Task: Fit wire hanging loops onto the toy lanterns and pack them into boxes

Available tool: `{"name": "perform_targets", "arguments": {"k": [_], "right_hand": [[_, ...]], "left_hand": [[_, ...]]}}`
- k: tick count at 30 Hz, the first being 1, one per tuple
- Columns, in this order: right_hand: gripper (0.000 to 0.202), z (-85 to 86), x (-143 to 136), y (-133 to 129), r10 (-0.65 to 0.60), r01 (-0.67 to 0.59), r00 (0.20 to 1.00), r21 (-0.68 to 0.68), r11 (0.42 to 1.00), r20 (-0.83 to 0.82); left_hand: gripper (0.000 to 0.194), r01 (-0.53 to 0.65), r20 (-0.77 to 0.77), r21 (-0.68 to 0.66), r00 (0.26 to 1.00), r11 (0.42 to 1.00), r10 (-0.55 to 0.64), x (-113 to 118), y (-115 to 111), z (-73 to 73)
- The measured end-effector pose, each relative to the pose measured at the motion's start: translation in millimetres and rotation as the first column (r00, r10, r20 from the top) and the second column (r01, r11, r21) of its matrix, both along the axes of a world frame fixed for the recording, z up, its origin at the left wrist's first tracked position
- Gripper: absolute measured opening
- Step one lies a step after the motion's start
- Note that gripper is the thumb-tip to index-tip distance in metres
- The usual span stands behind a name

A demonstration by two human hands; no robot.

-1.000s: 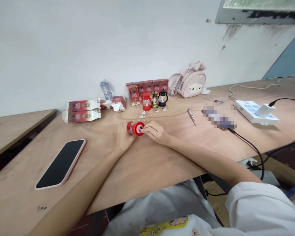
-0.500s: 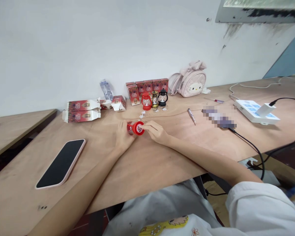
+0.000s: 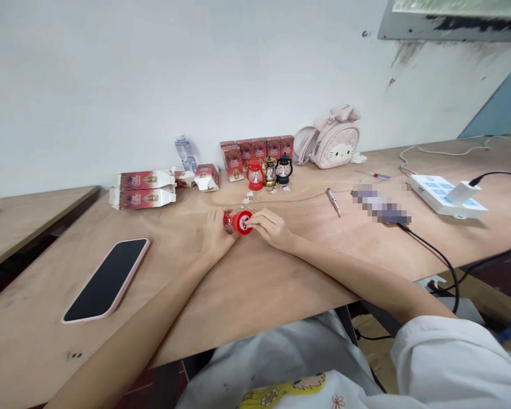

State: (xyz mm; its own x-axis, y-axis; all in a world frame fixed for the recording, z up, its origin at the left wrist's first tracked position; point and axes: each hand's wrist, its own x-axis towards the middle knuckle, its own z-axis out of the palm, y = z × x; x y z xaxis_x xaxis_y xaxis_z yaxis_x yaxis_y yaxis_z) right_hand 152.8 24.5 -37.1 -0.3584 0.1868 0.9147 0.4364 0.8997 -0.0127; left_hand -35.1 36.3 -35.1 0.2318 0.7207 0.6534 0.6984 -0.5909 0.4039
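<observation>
My left hand is closed around a small red toy lantern, which lies on its side with its round base turned toward my right. The base is open and shows a pale inside with small dark parts. My right hand is pinched, its fingertips at the rim and inside of that base; whatever they hold is too small to make out. Just beyond my hands, small metal bits lie scattered. Behind them stand a red lantern, a gold lantern and a black lantern.
Several red boxes line the wall beside a pink bag. Opened cartons and a clear bottle stand left. A phone lies near left. A screwdriver and a power strip are on the right.
The view has shifted slightly. My left hand keeps its hold on the red lantern, and my right fingertips have moved a little at its open base.
</observation>
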Motion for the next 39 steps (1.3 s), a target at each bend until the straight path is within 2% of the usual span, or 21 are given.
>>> {"name": "perform_targets", "arguments": {"k": [9, 14, 18, 25, 32, 39], "right_hand": [[0.013, 1.4, -0.8, -1.9, 0.018, -0.017, 0.999, 0.020, 1.000, -0.029], [0.012, -0.7, -1.3, -1.5, 0.004, -0.005, 0.999, -0.011, 1.000, -0.044], [0.010, -0.3, -1.1, -1.6, 0.014, -0.013, 0.999, 0.017, 1.000, -0.041], [0.010, 0.1, -0.2, -1.3, -0.060, 0.060, 0.998, 0.018, 0.998, -0.032], [0.007, -1.9, -0.8, 0.3, -0.009, 0.008, 0.999, -0.026, 1.000, -0.036], [0.007, -5.6, 0.1, 3.9, 0.012, -0.012, 1.000, 0.010, 1.000, 0.001]], "left_hand": [[0.041, -0.047, 0.006, -0.040, 0.999, 0.998, 0.047, 0.9, -1.9, 1.8], [0.042, -0.034, 0.018, -0.070, 0.999, 0.997, 0.035, 1.1, -3.2, 3.4], [0.042, -0.041, -0.012, -0.063, 0.999, 0.997, 0.040, 1.1, -3.4, 3.2], [0.044, -0.043, -0.061, -0.041, 0.997, 0.998, 0.041, 2.1, -3.2, 2.9], [0.044, -0.058, -0.070, -0.060, 0.996, 0.997, 0.053, 2.5, -4.9, 5.0], [0.045, -0.047, -0.056, -0.085, 0.998, 0.995, 0.042, 3.5, -6.3, 7.0]]}}
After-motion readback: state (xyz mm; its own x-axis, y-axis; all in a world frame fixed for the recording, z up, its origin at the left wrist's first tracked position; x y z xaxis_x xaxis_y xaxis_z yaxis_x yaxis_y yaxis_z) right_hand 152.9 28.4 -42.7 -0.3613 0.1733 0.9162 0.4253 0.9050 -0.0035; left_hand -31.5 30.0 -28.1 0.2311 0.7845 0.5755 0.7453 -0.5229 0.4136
